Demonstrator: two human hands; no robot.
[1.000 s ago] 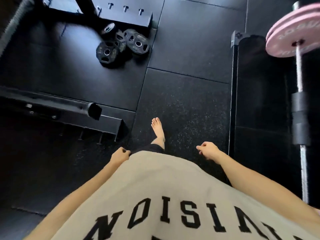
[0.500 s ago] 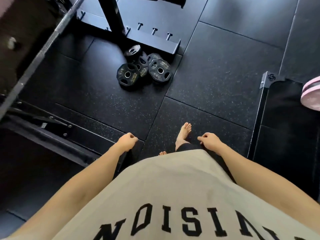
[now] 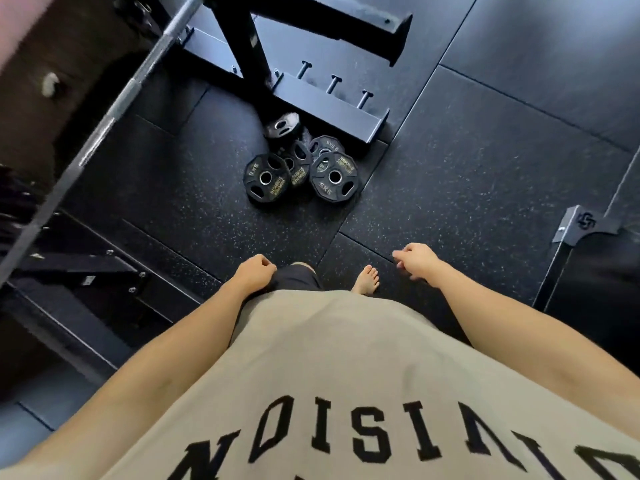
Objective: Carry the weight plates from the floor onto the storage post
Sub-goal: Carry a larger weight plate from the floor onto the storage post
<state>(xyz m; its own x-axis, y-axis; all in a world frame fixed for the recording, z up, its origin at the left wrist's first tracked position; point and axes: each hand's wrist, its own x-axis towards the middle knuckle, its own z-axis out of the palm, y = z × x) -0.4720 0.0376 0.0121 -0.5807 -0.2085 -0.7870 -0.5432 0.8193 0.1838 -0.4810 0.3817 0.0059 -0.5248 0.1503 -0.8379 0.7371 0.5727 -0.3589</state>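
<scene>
Several small black weight plates lie in a loose pile on the black rubber floor ahead of me. The nearest two are a left plate [image 3: 266,177] and a right plate [image 3: 333,177], with others overlapping behind them [image 3: 282,125]. Just beyond the pile stands a black rack base [image 3: 325,105] with an upright [image 3: 247,46] and a thick black post [image 3: 363,24] sticking out to the right. My left hand [image 3: 254,274] hangs curled shut at my hip, holding nothing. My right hand [image 3: 417,259] hangs loosely curled, also holding nothing. Both hands are well short of the plates.
A steel barbell [image 3: 114,116] runs diagonally across the upper left. A black frame with bolts [image 3: 90,268] lies on the floor at left. A black platform edge with a metal corner bracket [image 3: 578,225] stands at right. My bare foot [image 3: 367,280] is on the mat.
I have walked toward the plate pile, which now looks larger and closer. The pink plate at the right has left the view. Both hands stay curled at my sides.
</scene>
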